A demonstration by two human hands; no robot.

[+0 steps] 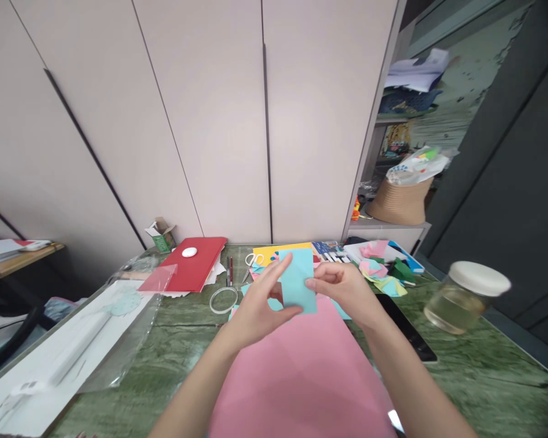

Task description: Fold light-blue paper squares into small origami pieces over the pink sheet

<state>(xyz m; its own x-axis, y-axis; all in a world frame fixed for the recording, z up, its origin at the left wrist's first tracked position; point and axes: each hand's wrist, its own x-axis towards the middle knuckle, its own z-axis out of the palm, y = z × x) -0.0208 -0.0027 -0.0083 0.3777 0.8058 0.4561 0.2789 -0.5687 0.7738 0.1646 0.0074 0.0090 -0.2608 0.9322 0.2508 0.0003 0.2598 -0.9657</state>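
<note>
A small light-blue sheet of paper (298, 281) is held up above the table between my two hands. My left hand (261, 299) grips its left side, with the thumb at the lower edge and fingers near the top corner. On the right edge, my right hand (342, 286) pinches the paper between thumb and fingers. Below them lies a large pink sheet (296, 377) reaching toward me. Some more light-blue paper pieces lie partly hidden behind my hands.
Around the green table (173, 347) are a red folder (196, 267), scissors (254, 260), a roll of tape (223, 300), a black phone-like slab (406, 331), paper scraps (383, 271), and a lidded jar (463, 298) at right. A white board (68, 340) lies left.
</note>
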